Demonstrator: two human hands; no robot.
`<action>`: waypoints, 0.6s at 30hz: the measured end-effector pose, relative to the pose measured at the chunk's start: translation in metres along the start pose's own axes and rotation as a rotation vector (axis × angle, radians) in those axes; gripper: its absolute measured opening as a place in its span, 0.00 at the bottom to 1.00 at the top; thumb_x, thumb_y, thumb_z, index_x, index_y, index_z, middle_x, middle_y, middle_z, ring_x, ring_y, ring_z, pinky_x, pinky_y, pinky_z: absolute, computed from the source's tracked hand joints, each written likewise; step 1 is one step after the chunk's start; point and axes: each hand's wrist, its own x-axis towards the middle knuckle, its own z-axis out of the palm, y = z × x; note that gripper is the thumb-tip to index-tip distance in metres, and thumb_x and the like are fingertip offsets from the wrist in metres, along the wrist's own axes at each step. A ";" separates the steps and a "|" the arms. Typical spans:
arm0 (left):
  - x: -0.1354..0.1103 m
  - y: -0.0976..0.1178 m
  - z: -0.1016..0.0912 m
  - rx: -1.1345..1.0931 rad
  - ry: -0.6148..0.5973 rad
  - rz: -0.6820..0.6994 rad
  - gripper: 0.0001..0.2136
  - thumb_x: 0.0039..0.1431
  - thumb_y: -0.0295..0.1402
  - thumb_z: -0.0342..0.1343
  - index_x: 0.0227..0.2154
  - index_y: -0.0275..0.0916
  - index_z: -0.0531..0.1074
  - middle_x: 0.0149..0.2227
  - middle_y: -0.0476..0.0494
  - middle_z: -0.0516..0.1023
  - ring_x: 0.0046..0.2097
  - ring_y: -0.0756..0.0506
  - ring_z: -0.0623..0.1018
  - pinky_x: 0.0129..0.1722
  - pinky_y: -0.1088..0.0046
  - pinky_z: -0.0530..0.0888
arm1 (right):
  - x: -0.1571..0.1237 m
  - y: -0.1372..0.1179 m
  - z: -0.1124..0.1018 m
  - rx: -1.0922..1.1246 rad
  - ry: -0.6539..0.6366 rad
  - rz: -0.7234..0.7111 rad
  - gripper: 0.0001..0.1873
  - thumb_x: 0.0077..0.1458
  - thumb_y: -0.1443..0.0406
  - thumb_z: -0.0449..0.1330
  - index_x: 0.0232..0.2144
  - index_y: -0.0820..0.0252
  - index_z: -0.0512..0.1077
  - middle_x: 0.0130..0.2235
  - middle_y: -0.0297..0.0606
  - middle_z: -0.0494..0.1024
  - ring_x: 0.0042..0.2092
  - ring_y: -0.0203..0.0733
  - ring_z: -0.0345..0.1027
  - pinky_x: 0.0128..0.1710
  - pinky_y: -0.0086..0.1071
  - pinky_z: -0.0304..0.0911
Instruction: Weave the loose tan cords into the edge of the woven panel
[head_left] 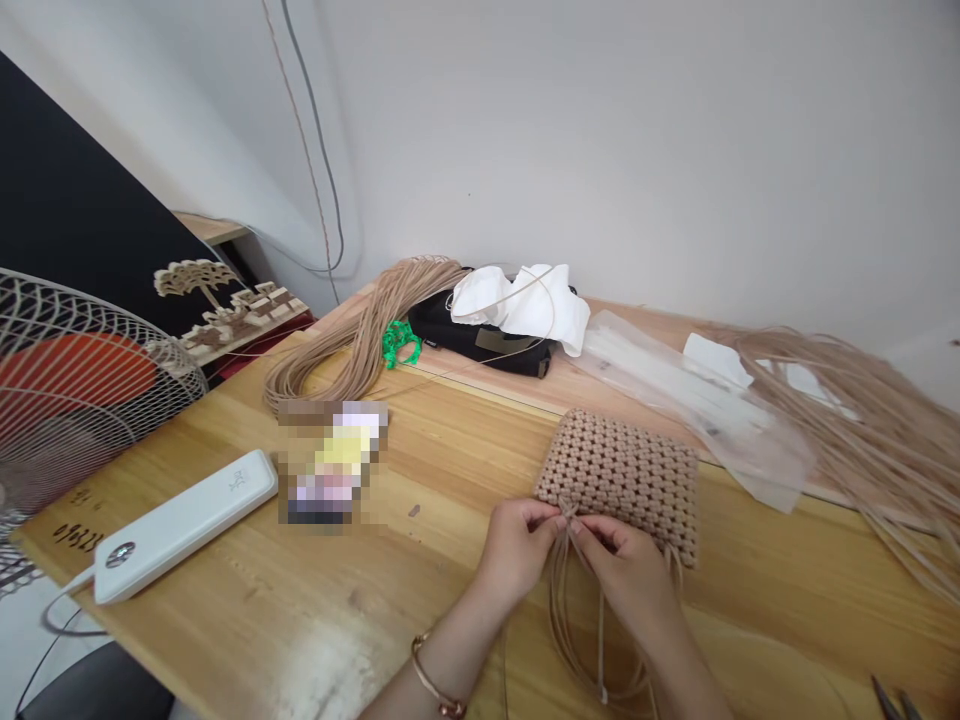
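Observation:
A tan woven cord panel (622, 465) with a knotted, open pattern lies on the wooden table. At its near left edge, my left hand (521, 540) pinches tan cord between thumb and forefinger. Close beside it, my right hand (619, 560) is also closed on the cord at the same spot, thumb against fingers. From between the two hands, loose tan cords (562, 610) hang in a loop toward me. The exact turn of the cord under my fingertips is hidden.
A white power bank (187, 525) and a blurred-out phone (334, 465) lie left. Tan cord bundles (345, 330) rest at the back left and right. Behind are a black pouch (480, 345), white tissue (525, 305) and plastic bag (697, 410). Dark metal tips (892, 700) show at lower right.

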 end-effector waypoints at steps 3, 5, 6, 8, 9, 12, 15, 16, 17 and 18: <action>0.000 0.001 0.000 0.055 0.000 0.014 0.10 0.47 0.31 0.51 0.19 0.32 0.74 0.18 0.49 0.69 0.23 0.52 0.65 0.24 0.77 0.60 | 0.001 0.001 0.001 0.001 0.017 0.015 0.15 0.44 0.57 0.54 0.26 0.60 0.75 0.28 0.38 0.77 0.32 0.45 0.69 0.33 0.32 0.60; 0.000 0.003 0.000 0.068 -0.001 0.010 0.10 0.47 0.31 0.50 0.18 0.32 0.73 0.18 0.50 0.67 0.23 0.52 0.64 0.23 0.78 0.59 | 0.001 0.003 0.003 -0.005 0.023 0.020 0.15 0.44 0.57 0.54 0.26 0.60 0.74 0.27 0.38 0.77 0.31 0.45 0.68 0.31 0.32 0.59; 0.000 0.003 -0.001 0.076 -0.004 0.008 0.10 0.47 0.31 0.50 0.18 0.32 0.72 0.18 0.50 0.66 0.23 0.52 0.63 0.23 0.78 0.59 | 0.002 0.004 0.004 -0.006 0.022 0.023 0.15 0.45 0.57 0.53 0.26 0.61 0.74 0.26 0.38 0.76 0.30 0.44 0.68 0.31 0.32 0.58; 0.001 0.003 -0.001 0.090 -0.014 0.005 0.10 0.47 0.31 0.50 0.18 0.32 0.72 0.17 0.51 0.65 0.23 0.52 0.62 0.23 0.78 0.58 | 0.002 0.005 0.005 0.005 0.015 0.027 0.15 0.45 0.57 0.53 0.27 0.61 0.74 0.25 0.37 0.76 0.29 0.43 0.67 0.30 0.31 0.58; 0.001 0.003 -0.002 0.098 -0.021 0.002 0.10 0.47 0.31 0.50 0.18 0.33 0.71 0.17 0.51 0.64 0.23 0.52 0.62 0.23 0.78 0.58 | 0.003 0.006 0.006 0.015 0.010 0.026 0.15 0.45 0.57 0.53 0.28 0.61 0.74 0.25 0.37 0.76 0.29 0.43 0.67 0.30 0.31 0.57; 0.002 0.001 -0.003 0.136 -0.051 0.003 0.11 0.48 0.31 0.49 0.16 0.33 0.70 0.17 0.52 0.61 0.23 0.53 0.61 0.23 0.78 0.57 | 0.002 0.007 0.007 0.063 -0.009 0.013 0.15 0.46 0.57 0.53 0.28 0.61 0.74 0.25 0.37 0.75 0.29 0.42 0.66 0.29 0.30 0.57; 0.002 0.000 -0.003 0.194 -0.071 0.047 0.12 0.49 0.32 0.48 0.15 0.34 0.68 0.16 0.52 0.60 0.23 0.53 0.60 0.23 0.78 0.56 | 0.001 0.007 0.006 0.100 -0.019 -0.005 0.15 0.46 0.57 0.53 0.27 0.62 0.74 0.24 0.36 0.75 0.28 0.41 0.65 0.28 0.29 0.56; 0.002 0.000 -0.003 0.212 -0.069 0.067 0.12 0.49 0.32 0.48 0.15 0.34 0.68 0.17 0.52 0.61 0.23 0.53 0.61 0.24 0.78 0.57 | 0.001 0.007 0.005 0.100 -0.017 -0.008 0.15 0.45 0.57 0.53 0.27 0.62 0.74 0.23 0.35 0.74 0.27 0.41 0.64 0.27 0.29 0.55; 0.003 -0.001 -0.003 0.227 -0.064 0.085 0.11 0.49 0.32 0.48 0.16 0.34 0.69 0.17 0.52 0.62 0.24 0.52 0.62 0.24 0.78 0.57 | 0.001 0.006 0.005 0.097 -0.012 -0.008 0.14 0.45 0.58 0.54 0.26 0.62 0.74 0.23 0.35 0.73 0.27 0.40 0.63 0.25 0.29 0.54; 0.003 -0.001 -0.003 0.240 -0.057 0.099 0.11 0.49 0.32 0.48 0.17 0.34 0.70 0.18 0.51 0.63 0.24 0.52 0.63 0.25 0.77 0.58 | 0.001 0.006 0.004 0.094 -0.009 -0.006 0.14 0.45 0.58 0.54 0.25 0.62 0.74 0.22 0.34 0.73 0.26 0.39 0.63 0.25 0.28 0.53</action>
